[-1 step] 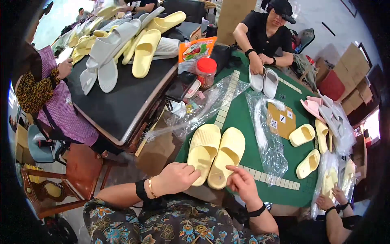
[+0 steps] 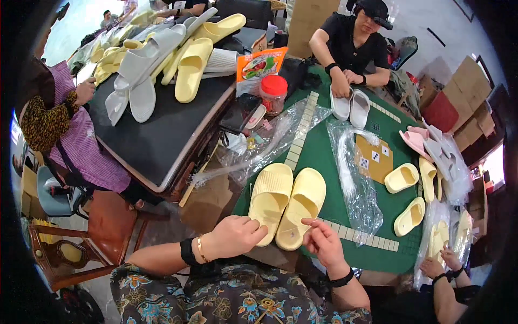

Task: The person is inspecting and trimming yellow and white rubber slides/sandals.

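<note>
A pair of pale yellow slippers, a left-hand one [image 2: 270,189] and a right-hand one [image 2: 308,191], lies side by side at the near edge of the green table, heels toward me. My left hand [image 2: 237,237] is closed in a pinch at the heel of the left-hand slipper. Beside the other heel, my right hand [image 2: 322,244] has thumb and forefinger pressed together, its other fingers curled. A faint thin strand seems to run between the hands over the slippers; what either pinch holds is too small to make out.
White plastic strands [image 2: 345,167] lie in clear bags on the green table [image 2: 329,194], beside rows of tiles [image 2: 361,236]. More yellow slippers [image 2: 402,179] are at the right. A co-worker's hand [image 2: 341,86] touches white slippers opposite. Slippers are heaped on a black table [image 2: 162,146].
</note>
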`<state>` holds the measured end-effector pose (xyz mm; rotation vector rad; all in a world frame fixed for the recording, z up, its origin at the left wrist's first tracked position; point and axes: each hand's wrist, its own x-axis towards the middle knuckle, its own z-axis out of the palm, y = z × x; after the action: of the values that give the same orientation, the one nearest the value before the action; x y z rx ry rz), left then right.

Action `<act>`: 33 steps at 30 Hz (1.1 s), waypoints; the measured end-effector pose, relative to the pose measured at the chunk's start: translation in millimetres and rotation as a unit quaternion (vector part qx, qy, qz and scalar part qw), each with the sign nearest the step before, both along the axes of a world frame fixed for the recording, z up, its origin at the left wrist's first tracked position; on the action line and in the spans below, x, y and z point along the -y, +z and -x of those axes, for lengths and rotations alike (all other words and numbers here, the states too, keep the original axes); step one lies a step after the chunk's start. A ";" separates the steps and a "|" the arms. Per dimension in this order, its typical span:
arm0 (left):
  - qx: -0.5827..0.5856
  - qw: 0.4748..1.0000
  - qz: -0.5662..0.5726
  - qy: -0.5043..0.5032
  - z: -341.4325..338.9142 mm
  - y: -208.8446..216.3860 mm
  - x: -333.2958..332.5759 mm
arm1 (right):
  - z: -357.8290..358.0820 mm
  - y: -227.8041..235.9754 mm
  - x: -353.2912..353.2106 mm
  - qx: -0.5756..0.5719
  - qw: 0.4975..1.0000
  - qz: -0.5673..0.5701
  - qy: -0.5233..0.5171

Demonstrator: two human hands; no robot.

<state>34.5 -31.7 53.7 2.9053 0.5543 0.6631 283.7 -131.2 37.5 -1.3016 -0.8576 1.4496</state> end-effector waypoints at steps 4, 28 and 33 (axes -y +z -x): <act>0.003 0.998 -0.029 -0.060 -0.2 -6.3 5.9 | -4.4 -4.4 -2.9 -0.107 0.992 0.045 -0.059; -0.129 0.983 0.073 -0.107 1.9 -52.0 -18.1 | 5.4 -48.7 -13.7 -0.135 0.905 0.343 0.213; -0.020 0.996 0.011 0.086 -38.2 -62.7 -38.8 | -17.9 -48.9 -52.1 -0.116 0.966 0.218 0.079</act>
<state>72.7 7.1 -9.0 2.8787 0.8193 0.6170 301.6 -79.1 -11.4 -1.3646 -0.5099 1.9533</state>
